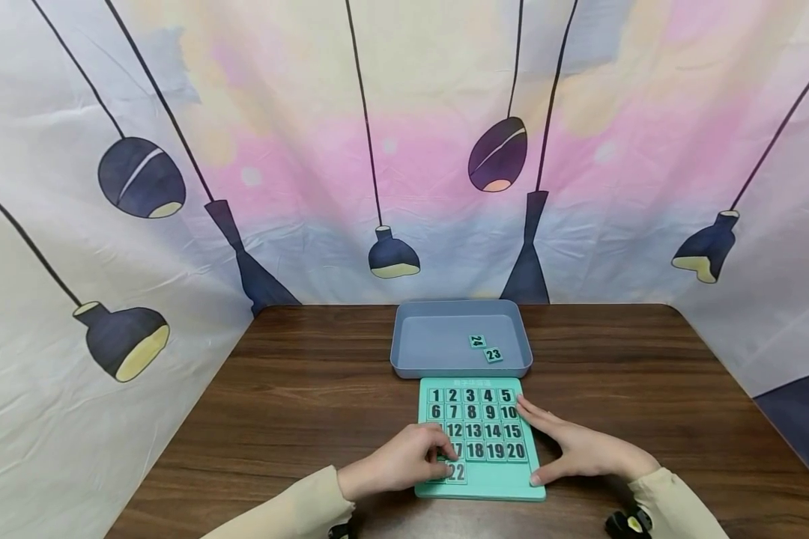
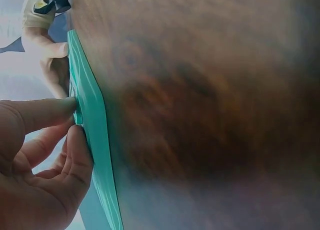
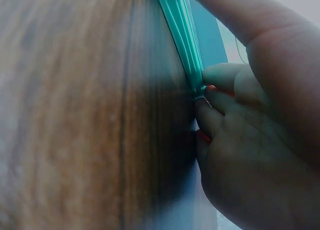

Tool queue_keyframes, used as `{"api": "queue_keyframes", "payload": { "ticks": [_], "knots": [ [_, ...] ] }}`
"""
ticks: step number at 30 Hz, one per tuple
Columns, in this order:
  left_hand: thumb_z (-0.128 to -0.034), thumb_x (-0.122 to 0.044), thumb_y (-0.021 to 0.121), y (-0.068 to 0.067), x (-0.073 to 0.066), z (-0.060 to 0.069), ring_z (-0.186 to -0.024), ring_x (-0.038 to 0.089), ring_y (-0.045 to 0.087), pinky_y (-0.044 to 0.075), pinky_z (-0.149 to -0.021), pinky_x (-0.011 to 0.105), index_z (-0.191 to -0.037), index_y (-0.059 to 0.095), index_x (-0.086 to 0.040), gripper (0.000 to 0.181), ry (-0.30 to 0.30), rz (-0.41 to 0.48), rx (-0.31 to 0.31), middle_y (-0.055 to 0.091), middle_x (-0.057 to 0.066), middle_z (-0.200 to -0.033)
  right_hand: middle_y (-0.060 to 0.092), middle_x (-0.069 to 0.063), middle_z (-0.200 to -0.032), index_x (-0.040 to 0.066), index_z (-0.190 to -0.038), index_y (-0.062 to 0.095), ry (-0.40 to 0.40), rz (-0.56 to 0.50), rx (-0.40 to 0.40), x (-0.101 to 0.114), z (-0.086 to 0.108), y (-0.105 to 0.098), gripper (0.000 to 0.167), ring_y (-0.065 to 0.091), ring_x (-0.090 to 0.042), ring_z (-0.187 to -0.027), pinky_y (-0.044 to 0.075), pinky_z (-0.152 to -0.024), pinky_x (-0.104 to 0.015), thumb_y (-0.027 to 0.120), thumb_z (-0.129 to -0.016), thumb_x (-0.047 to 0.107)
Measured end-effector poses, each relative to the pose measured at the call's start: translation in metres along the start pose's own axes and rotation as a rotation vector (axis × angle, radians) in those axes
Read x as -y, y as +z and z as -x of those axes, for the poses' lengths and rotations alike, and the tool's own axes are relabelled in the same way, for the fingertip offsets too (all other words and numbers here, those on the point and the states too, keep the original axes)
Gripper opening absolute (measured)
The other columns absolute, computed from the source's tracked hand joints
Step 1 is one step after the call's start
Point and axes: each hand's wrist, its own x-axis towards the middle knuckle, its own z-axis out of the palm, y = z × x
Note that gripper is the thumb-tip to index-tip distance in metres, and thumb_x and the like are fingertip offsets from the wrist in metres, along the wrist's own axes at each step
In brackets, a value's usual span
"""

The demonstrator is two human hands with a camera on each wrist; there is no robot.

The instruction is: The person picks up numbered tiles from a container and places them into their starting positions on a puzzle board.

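A mint-green number board (image 1: 495, 486) lies on the table, with rows of numbered tiles from 1 to 20 set in it. In the bottom row sits the tile 22 (image 1: 458, 472), its left part covered by my left hand (image 1: 404, 458). The thumb and forefinger of that hand pinch at this tile; the left wrist view shows their tips close together at the board. Fingers and knuckles hide the tiles at the left of the lower rows. My right hand (image 1: 589, 448) rests along the board's right edge, fingers spread, thumb at the lower right corner.
Behind the board stands a blue-grey tray (image 1: 431, 337) holding tile 24 (image 1: 477, 341) and tile 23 (image 1: 493, 355). The brown wooden table (image 1: 297, 389) reaches back to a cloth backdrop (image 1: 297, 150) printed with hanging lamps.
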Motion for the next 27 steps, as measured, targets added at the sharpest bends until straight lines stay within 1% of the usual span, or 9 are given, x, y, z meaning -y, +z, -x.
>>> {"api": "queue_keyframes", "payload": {
  "ticks": [8, 11, 13, 15, 18, 20, 22, 23, 27],
  "knots": [
    [-0.0891, -0.012, 0.078, 0.001, -0.001, 0.0, -0.067, -0.005, 0.051, 0.047, -0.062, 0.015, -0.093, 0.076, -0.016, 0.006, -0.014, -0.048, -0.004, 0.059, -0.014, -0.085, 0.004, -0.014, -0.168, 0.009, -0.162, 0.016, -0.011, -0.008, 0.0, 0.005, 0.002, -0.002, 0.105, 0.013, -0.046, -0.15, 0.034, -0.109, -0.06, 0.078, -0.086, 0.047],
    [-0.0886, -0.013, 0.079, 0.001, -0.002, 0.0, -0.066, -0.004, 0.051, 0.047, -0.061, 0.015, -0.092, 0.076, -0.017, 0.006, -0.02, -0.057, -0.006, 0.059, -0.014, -0.085, 0.004, -0.013, -0.168, 0.01, -0.162, 0.015, -0.01, -0.007, 0.0, 0.005, 0.002, -0.002, 0.105, 0.012, -0.045, -0.15, 0.033, -0.109, -0.059, 0.078, -0.087, 0.047],
    [-0.0886, -0.013, 0.079, 0.001, -0.003, -0.001, -0.067, -0.004, 0.051, 0.047, -0.061, 0.015, -0.092, 0.076, -0.016, 0.005, -0.022, -0.062, -0.005, 0.059, -0.014, -0.085, 0.004, -0.011, -0.169, 0.01, -0.162, 0.016, -0.007, 0.0, -0.004, 0.004, 0.002, -0.002, 0.105, 0.012, -0.044, -0.151, 0.033, -0.111, -0.056, 0.078, -0.086, 0.048],
    [-0.0889, -0.013, 0.079, 0.0, -0.002, -0.002, -0.067, -0.004, 0.051, 0.047, -0.061, 0.015, -0.091, 0.076, -0.016, 0.005, -0.016, -0.066, 0.003, 0.058, -0.014, -0.084, 0.003, -0.01, -0.169, 0.011, -0.162, 0.016, -0.006, 0.003, -0.005, 0.004, 0.002, -0.002, 0.105, 0.011, -0.043, -0.151, 0.033, -0.111, -0.055, 0.078, -0.086, 0.048],
    [-0.0905, -0.012, 0.077, -0.004, 0.0, -0.007, -0.068, -0.004, 0.052, 0.047, -0.062, 0.015, -0.092, 0.075, -0.015, 0.004, 0.007, -0.062, 0.025, 0.059, -0.015, -0.082, 0.004, -0.012, -0.169, 0.01, -0.162, 0.016, -0.014, 0.003, -0.004, 0.003, 0.002, -0.002, 0.105, 0.012, -0.044, -0.15, 0.034, -0.11, -0.056, 0.078, -0.086, 0.048],
    [-0.0915, -0.011, 0.075, -0.01, 0.002, -0.013, -0.068, -0.003, 0.053, 0.048, -0.063, 0.015, -0.094, 0.075, -0.013, 0.003, 0.025, -0.062, 0.035, 0.061, -0.014, -0.083, 0.004, -0.012, -0.169, 0.01, -0.162, 0.016, -0.011, -0.001, -0.001, 0.003, 0.002, -0.003, 0.105, 0.012, -0.044, -0.15, 0.033, -0.11, -0.057, 0.078, -0.086, 0.047],
    [-0.0923, -0.011, 0.074, -0.02, 0.003, -0.022, -0.069, -0.003, 0.054, 0.049, -0.064, 0.015, -0.096, 0.075, -0.011, 0.004, 0.035, -0.07, 0.026, 0.064, -0.014, -0.085, 0.005, -0.013, -0.168, 0.01, -0.162, 0.016, -0.012, 0.0, -0.002, 0.003, 0.001, -0.002, 0.105, 0.013, -0.045, -0.15, 0.033, -0.11, -0.057, 0.078, -0.086, 0.047],
    [-0.0925, -0.01, 0.073, -0.026, 0.003, -0.027, -0.069, -0.002, 0.055, 0.049, -0.064, 0.016, -0.097, 0.075, -0.009, 0.005, 0.038, -0.077, 0.015, 0.066, -0.013, -0.086, 0.004, -0.013, -0.168, 0.01, -0.162, 0.016, -0.013, 0.0, -0.002, 0.003, 0.001, -0.002, 0.105, 0.013, -0.045, -0.15, 0.033, -0.11, -0.057, 0.078, -0.086, 0.047],
    [-0.0947, -0.014, 0.07, -0.056, 0.0, -0.048, -0.066, 0.004, 0.055, 0.048, -0.061, 0.02, -0.101, 0.076, -0.008, 0.01, 0.015, -0.072, -0.025, 0.067, -0.011, -0.086, 0.005, -0.013, -0.168, 0.01, -0.162, 0.016, -0.018, -0.004, -0.003, 0.002, 0.001, -0.002, 0.104, 0.013, -0.044, -0.15, 0.033, -0.111, -0.057, 0.078, -0.086, 0.047]
  ]
}}
